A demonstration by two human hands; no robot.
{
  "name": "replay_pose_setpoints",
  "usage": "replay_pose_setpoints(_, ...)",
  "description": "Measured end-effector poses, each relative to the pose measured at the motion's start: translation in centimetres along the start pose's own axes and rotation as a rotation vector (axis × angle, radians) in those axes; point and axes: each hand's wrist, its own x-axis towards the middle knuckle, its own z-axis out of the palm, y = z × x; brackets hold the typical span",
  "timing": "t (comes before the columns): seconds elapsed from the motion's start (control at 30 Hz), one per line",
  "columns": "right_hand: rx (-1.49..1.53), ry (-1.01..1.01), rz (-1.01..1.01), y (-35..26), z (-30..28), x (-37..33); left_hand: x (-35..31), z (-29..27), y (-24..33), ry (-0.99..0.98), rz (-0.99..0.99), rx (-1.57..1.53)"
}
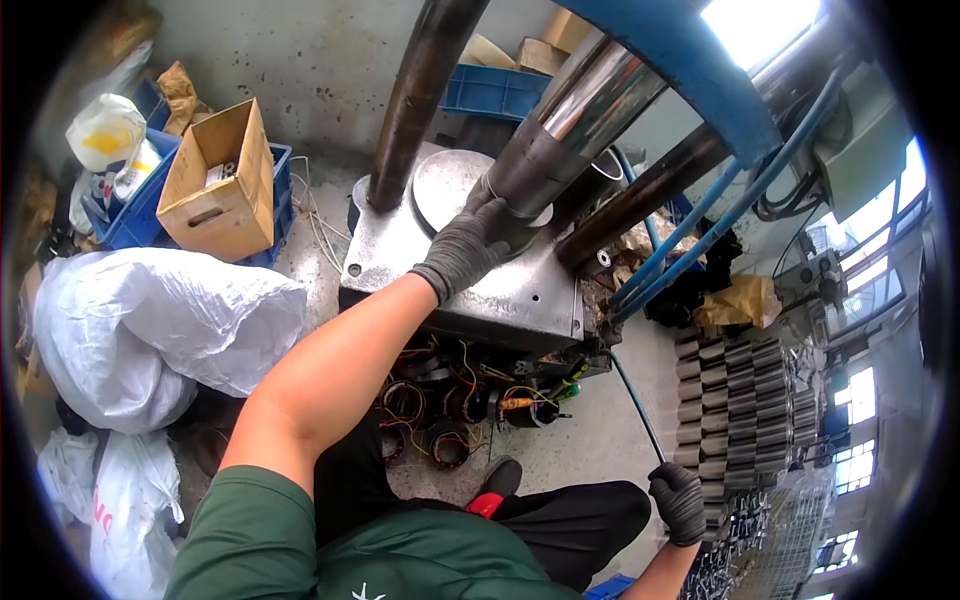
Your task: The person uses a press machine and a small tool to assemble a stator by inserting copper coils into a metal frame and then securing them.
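My left hand (465,250), in a dark grey glove, rests against the lower end of a dark metal cylinder (535,165). Its fingers and thumb lie around the near side, and part of the grip is hidden. The cylinder stands under the shiny ram (605,90) of a press, above the steel press table (400,265). Beside it on the table is a round metal plate (445,180). Down at the right, my gloved right hand (678,502) is closed round the end of a thin, long lever rod (637,408) that runs up to the press.
Dark steel columns (418,95) and blue hoses (690,235) flank the work. Several wound motor stators (450,445) lie below the table. A cardboard box (225,185) and white sacks (165,325) stand left; stacked metal cylinders (740,390) stand right.
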Motion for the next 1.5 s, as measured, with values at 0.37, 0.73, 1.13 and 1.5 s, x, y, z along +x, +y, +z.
replay_pose_setpoints(0.37,0.157,0.002,-0.034,-2.3,-2.3,0.7,-0.3,0.1,0.0,0.018,0.001,-0.057)
replay_pose_setpoints(0.73,0.162,-0.112,-0.02,-0.5,0.9,-1.1,0.0,0.2,-0.4,0.017,0.003,-0.038)
replay_pose_setpoints(1.13,0.116,-0.062,-0.053,-1.1,0.7,-0.9,0.0,0.2,-0.4,0.032,0.016,-0.022)
replay_pose_setpoints(1.5,0.251,0.001,-0.056,-1.7,-0.9,-0.1,-0.2,-0.2,0.5,-0.013,-0.025,-0.01)
